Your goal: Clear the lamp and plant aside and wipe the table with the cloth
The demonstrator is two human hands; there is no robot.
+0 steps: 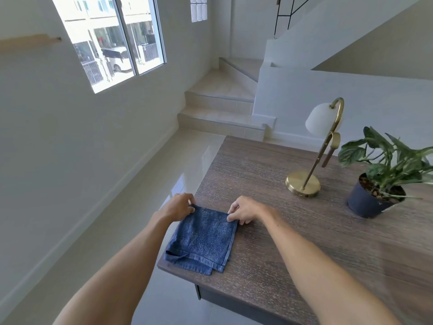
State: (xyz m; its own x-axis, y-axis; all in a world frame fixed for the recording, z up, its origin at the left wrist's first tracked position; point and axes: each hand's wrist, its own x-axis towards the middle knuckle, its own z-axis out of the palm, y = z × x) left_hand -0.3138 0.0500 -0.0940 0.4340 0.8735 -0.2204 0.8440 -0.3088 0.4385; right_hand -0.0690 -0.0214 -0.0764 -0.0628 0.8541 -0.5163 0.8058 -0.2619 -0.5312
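Note:
A folded blue cloth (202, 239) lies flat at the near left corner of the dark wooden table (293, 231). My left hand (179, 206) pinches the cloth's far left corner. My right hand (244, 211) pinches its far right corner. A brass lamp (314, 160) with a white shade stands further back on the right. Beside it, at the right edge of view, a leafy plant in a dark pot (375, 191) stands on the table.
The table's left edge runs beside a glossy tiled floor (150, 188). Tiled stairs (222, 106) rise beyond the table's far end. A white wall with a window (112, 41) is on the left.

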